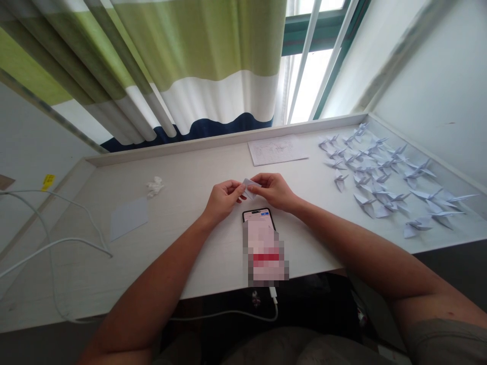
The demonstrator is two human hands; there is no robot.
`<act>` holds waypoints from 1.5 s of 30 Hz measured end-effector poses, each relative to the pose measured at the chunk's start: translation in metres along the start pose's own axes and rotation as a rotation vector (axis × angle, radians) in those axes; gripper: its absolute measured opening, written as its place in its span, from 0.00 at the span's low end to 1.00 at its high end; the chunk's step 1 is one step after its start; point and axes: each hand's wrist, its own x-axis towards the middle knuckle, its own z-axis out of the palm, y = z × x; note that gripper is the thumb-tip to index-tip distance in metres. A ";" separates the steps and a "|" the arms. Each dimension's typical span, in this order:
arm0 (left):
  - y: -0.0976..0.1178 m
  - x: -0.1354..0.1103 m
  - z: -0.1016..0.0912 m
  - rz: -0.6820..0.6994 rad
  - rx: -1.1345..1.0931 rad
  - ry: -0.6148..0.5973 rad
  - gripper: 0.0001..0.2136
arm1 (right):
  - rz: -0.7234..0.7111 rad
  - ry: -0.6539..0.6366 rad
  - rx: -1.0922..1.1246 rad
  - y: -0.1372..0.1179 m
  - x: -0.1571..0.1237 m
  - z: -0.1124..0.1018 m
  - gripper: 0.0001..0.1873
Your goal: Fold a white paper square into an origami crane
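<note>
- Left hand [223, 200] and right hand [274, 191] pinch a small folded paper [250, 188] between their fingertips, just above the smartphone [258, 217].
- Paper cranes [365, 204] cover the bench [190, 172] right of the smartphone.
- A flat paper sheet [128, 218] lies left of it.

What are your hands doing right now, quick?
Left hand: closed, pinching a small folded paper.
Right hand: closed, pinching the same paper.
</note>
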 end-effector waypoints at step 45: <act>0.001 0.001 -0.006 0.057 0.120 0.065 0.20 | 0.091 -0.069 0.127 -0.003 -0.003 0.007 0.23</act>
